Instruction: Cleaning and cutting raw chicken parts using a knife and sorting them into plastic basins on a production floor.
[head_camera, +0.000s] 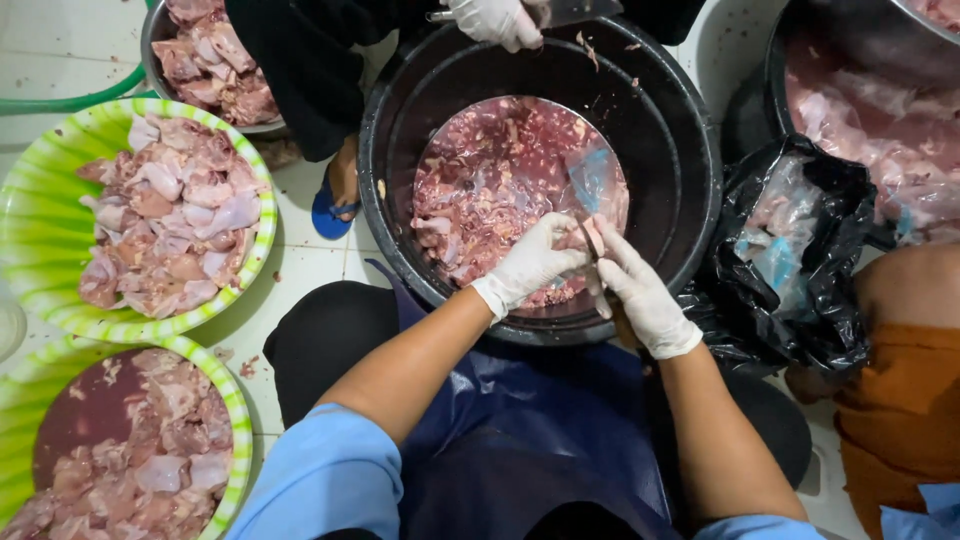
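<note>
A: Hands in white gloves met over a black tub (690, 200) at the centre of the frame. What did each hold?

B: The left hand (535, 262) was curled shut on a piece of raw meat (580, 238) just above the pinkish water and scraps in the tub. The right hand (645, 298) was closed round a knife (592, 245), mostly hidden, its blade touching that piece.

A: What could have gone wrong?

B: As I judged it, wet gloves and slick meat could let the blade slip toward the left fingers.

A: Any room to move?

B: Little. Another person's gloved hand (495, 20) worked at the tub's far rim, upper centre. Green basins (255, 240) of meat crowded the left edge, and a black bag (800, 260) sat just beside the tub on the right. Tiled floor (300, 270) showed only between them.
</note>
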